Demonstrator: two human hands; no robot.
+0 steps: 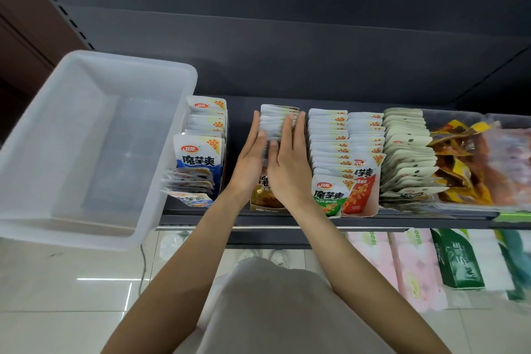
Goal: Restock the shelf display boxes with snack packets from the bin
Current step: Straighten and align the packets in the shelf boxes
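Observation:
A row of yellow-brown snack packets stands in a display box at the middle of the shelf. My left hand lies flat against the row's left side, fingers straight. My right hand presses on the right side and top of the same row, fingers straight. The clear plastic bin sits at the left with nothing visible inside. Left of my hands is a box of blue packets; right of them stand green packets and red packets.
Further right are grey-white packets and a clear tray of loose orange-yellow bags. The dark shelf edge runs below the boxes. Tissue packs lie on the lower shelf at right. Tiled floor lies below.

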